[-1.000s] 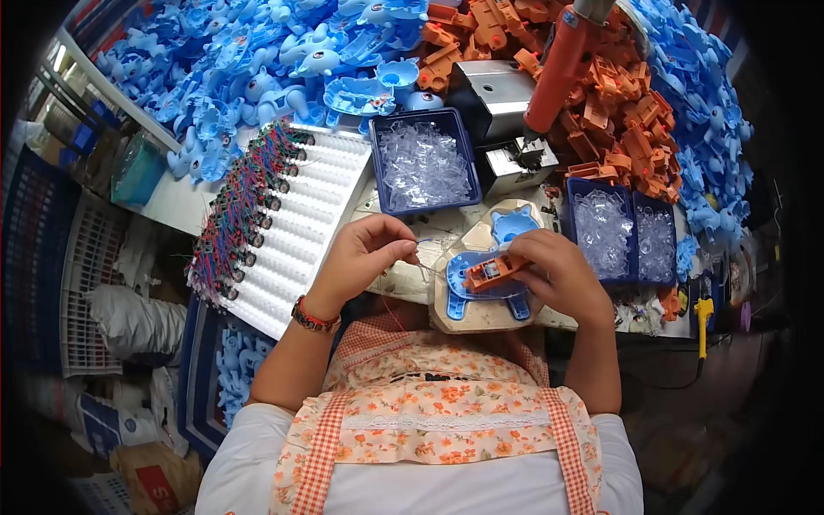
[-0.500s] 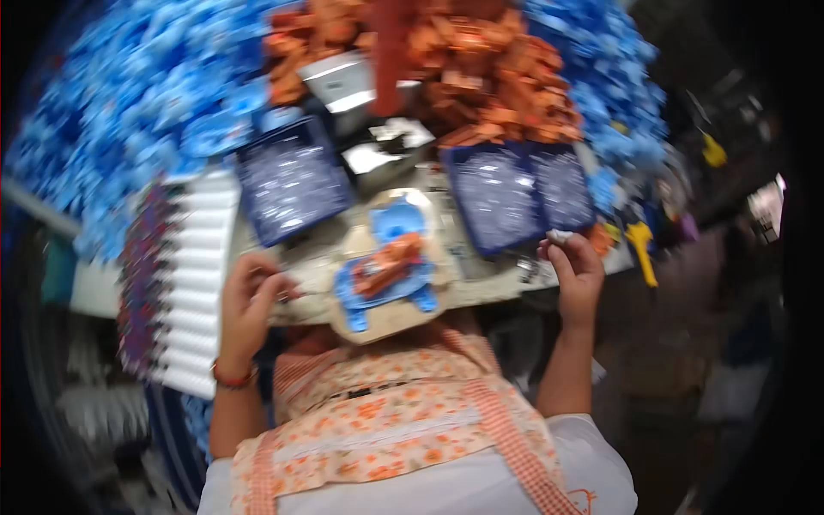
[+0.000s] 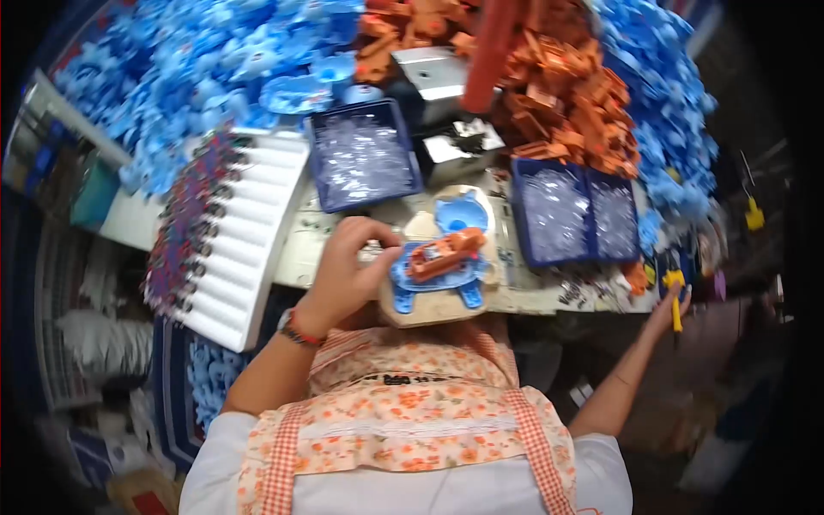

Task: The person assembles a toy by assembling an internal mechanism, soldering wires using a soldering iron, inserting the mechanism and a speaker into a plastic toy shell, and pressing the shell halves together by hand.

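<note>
My left hand is at the left edge of a blue plastic animal-shaped shell, thumb and forefinger drawn together; what they pinch, if anything, I cannot tell. That shell lies on a pale holding block at the table's front edge, with an orange plastic part across it. Behind, on the same block, sits a blue head-shaped piece. Out at the far right, my right hand has its fingers around a yellow-handled tool beside the table edge.
Blue trays of small clear parts flank a metal device. A white ribbed tray with wired parts stands left. Blue shells and orange parts are heaped behind, under a red post.
My right hand has moved outward from beside the right tray to the yellow-handled tool. My left hand has come in to the blue shell. The camera view has shifted.
</note>
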A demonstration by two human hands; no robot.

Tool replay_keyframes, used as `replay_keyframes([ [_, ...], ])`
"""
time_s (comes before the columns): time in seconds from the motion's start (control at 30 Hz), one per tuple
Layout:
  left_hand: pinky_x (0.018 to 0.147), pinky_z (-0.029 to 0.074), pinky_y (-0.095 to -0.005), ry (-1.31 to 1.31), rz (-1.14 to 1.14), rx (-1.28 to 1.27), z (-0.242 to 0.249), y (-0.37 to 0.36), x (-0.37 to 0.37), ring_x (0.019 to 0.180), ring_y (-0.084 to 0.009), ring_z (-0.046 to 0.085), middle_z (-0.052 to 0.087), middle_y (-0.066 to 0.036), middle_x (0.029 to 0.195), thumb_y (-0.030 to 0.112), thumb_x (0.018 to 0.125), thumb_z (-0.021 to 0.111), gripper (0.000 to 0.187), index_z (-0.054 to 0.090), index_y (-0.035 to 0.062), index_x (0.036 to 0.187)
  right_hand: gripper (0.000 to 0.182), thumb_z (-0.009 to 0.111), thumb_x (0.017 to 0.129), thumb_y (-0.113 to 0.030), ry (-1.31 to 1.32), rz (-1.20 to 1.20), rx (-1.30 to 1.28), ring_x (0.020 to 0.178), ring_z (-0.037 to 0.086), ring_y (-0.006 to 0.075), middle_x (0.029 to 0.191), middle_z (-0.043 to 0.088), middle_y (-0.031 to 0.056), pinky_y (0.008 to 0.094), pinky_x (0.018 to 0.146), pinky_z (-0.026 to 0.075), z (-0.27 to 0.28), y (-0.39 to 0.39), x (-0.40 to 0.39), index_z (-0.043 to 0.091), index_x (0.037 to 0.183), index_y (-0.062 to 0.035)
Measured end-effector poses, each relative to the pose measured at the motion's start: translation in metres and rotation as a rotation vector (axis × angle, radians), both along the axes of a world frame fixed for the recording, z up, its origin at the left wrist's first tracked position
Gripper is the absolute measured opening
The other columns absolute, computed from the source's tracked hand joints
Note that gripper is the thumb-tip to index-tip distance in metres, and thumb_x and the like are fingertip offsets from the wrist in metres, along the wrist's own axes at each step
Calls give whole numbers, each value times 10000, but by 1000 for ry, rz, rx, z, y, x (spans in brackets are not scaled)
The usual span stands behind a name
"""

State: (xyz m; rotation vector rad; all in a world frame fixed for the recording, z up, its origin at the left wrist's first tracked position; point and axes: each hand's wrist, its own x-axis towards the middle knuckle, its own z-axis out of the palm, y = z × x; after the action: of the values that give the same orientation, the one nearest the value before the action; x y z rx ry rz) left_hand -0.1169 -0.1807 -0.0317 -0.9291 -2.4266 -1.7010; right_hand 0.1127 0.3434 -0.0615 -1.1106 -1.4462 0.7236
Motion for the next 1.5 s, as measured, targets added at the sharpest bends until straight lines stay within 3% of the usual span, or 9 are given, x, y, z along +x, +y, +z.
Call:
replay_keyframes([
  [0.2, 1022, 420, -438, 53, -102, -13, -7, 7, 8, 1145, -324, 601, 721, -99, 999, 53, 810, 674, 89, 637, 45, 891, 450, 672, 937, -353, -128, 36, 272, 878, 643, 168, 1095, 676, 122, 269, 626, 513, 0, 47, 37, 624, 1225, -10],
  [0.4, 1048, 382, -453, 109, -100, -29, -9, 6, 21, 1192, -323, 586, 734, -76, 1006, 75, 814, 681, 72, 633, 67, 867, 349, 736, 891, -317, 196, -131, 187, 671, 617, 120, 898, 680, 95, 205, 549, 473, 42, -37, 56, 626, 1069, -37],
  [0.63, 1001, 430, -431, -11, -110, 45, -23, 4, 18, 1239, -300, 563, 738, -100, 1010, 64, 815, 675, 44, 637, 44, 825, 318, 614, 962, -232, 407, 634, 15, 806, 629, 157, 1040, 616, 60, 232, 569, 489, 34, -132, -3, 515, 1220, -73],
  [0.73, 940, 475, -390, -158, -153, 126, -25, 3, 15, 1219, -277, 570, 734, -114, 995, 52, 810, 681, 41, 649, 29, 824, 462, 620, 922, -180, 270, 1039, 224, 1132, 534, 205, 1244, 515, 81, 388, 916, 489, 23, -198, -21, 426, 1323, -60],
  [0.8, 896, 495, -352, -257, -188, 156, -27, 2, 13, 1218, -258, 554, 731, -113, 976, 48, 805, 689, 46, 662, 22, 832, 487, 728, 823, -152, 146, 1281, 181, 988, 538, 181, 1112, 523, 103, 344, 840, 478, 31, -260, -22, 439, 1199, -41],
  [0.87, 936, 470, -385, -280, -181, 193, -31, 4, 13, 1212, -269, 545, 735, -92, 965, 73, 791, 697, 56, 662, 34, 809, 500, 759, 775, -126, -20, 1547, 563, 767, 550, 176, 981, 562, 123, 321, 671, 462, 56, -271, -48, 451, 1158, -33],
  [0.9, 976, 445, -417, -299, -174, 229, -33, 5, 13, 1205, -279, 537, 739, -70, 954, 98, 778, 706, 69, 662, 45, 787, 528, 850, 683, -170, -56, 1416, 698, 525, 567, 232, 701, 596, 101, 315, 497, 455, 63, -283, -55, 489, 1053, -61],
  [1.4, 982, 443, -403, -232, -149, 273, -42, 11, 15, 1233, -255, 503, 729, -59, 940, 40, 769, 691, 41, 652, 44, 760, 607, 851, 679, -105, -290, 1404, 914, 497, 561, 210, 717, 619, 56, 305, 449, 417, 87, -317, -63, 447, 1131, -81],
  [1.5, 986, 440, -405, -236, -159, 285, -43, 10, 13, 1231, -255, 504, 730, -61, 943, 42, 767, 693, 41, 653, 45, 760, 515, 793, 715, -131, -294, 1364, 923, 571, 542, 234, 750, 572, 67, 345, 555, 443, 79, -320, -62, 460, 1103, -71],
])
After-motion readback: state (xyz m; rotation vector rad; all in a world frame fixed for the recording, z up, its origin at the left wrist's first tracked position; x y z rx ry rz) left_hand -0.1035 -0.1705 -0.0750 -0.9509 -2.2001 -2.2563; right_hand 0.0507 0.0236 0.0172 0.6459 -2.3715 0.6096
